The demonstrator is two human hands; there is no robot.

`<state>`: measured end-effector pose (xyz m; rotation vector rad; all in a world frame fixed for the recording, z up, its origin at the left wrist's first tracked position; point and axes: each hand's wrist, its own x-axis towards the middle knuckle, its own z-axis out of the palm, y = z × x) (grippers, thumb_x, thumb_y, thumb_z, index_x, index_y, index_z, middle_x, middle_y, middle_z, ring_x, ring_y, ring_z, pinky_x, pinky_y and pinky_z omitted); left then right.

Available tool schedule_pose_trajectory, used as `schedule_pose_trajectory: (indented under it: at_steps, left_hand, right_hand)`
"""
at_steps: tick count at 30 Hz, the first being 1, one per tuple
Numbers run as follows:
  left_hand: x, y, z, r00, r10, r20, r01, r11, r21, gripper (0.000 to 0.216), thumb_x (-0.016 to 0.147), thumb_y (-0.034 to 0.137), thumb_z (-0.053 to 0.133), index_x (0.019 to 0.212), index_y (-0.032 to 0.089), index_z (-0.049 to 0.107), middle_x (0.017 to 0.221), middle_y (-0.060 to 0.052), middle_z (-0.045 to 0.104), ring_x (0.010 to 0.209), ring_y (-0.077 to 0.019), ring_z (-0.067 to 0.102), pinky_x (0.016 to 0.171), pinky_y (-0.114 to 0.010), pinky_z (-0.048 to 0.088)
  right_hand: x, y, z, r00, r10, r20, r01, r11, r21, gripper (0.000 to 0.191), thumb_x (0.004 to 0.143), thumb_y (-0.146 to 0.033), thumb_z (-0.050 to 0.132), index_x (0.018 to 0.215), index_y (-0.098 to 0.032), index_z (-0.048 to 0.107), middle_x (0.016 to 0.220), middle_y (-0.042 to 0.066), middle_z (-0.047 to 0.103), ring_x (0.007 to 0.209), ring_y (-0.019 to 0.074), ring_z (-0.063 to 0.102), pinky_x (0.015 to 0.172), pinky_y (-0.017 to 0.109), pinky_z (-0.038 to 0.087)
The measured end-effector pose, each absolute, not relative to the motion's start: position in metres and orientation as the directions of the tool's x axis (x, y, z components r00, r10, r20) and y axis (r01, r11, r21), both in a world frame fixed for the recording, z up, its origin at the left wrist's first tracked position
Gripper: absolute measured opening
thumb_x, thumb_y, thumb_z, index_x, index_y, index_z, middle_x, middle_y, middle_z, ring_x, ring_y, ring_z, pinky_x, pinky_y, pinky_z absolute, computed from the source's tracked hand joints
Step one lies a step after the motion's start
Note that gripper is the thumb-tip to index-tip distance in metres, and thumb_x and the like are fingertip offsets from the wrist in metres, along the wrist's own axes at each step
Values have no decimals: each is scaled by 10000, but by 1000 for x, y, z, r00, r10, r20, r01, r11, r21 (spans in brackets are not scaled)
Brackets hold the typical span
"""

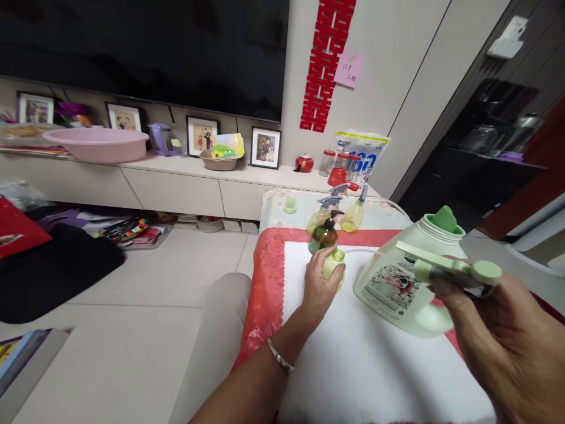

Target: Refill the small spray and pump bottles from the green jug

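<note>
My left hand [320, 285] is closed around a small yellow-green bottle [334, 266] whose neck has no cap. In my right hand [512, 335] is a pale green trigger spray head [457, 266]. Its thin tube appears to run left towards the bottle's neck, level with it. Between the hands stands a large pale green detergent jug [397, 288] with a floral label and an open mouth. A green pouring piece [445, 218] sits in that mouth. Just past my left hand are a dark pump bottle [324, 235] and grey-topped spray bottles [353, 215].
The table has a white top sheet [344, 353] over a red cloth [267, 271]. A green cap [290, 205] lies near its far edge. Behind runs a low cabinet [176, 185] with a pink basin [99, 144], framed photos and a red teapot [303, 162].
</note>
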<state>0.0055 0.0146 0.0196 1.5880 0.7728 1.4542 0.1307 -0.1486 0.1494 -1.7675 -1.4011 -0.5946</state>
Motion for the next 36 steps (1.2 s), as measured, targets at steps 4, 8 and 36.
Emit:
schedule_pose_trajectory:
  at_steps: [4, 8, 36]
  left_hand:
    - [5, 15, 22, 148, 862, 484, -102, -474, 875, 336, 838, 149, 667, 1169, 203, 649, 1182, -85, 702, 1136, -226, 654, 1049, -407, 489]
    - [4, 13, 25, 147, 871, 469, -88, -461, 883, 343, 820, 125, 679, 1151, 214, 659, 1180, -79, 709, 1141, -235, 660, 1042, -412, 499]
    - [3, 18, 21, 143, 847, 512, -164, -489, 856, 379, 818, 126, 723, 1176, 230, 658, 1194, -61, 718, 1145, -242, 669, 1043, -423, 530]
  right_hand:
    - [127, -129, 169, 117, 629, 769, 992, -35, -123, 361, 1008, -540, 512, 1074, -209, 638, 769, 16, 611, 579, 135, 503, 546, 279, 324]
    - [130, -103, 172, -15, 677, 736, 994, 89, -62, 355, 1014, -516, 502, 1075, -193, 637, 794, 0, 630, 585, 103, 536, 543, 237, 372]
    - [129, -17, 123, 43, 896, 442, 815, 225, -535, 458, 922, -489, 619, 1280, -210, 681, 1015, 37, 726, 808, 185, 668, 746, 300, 532]
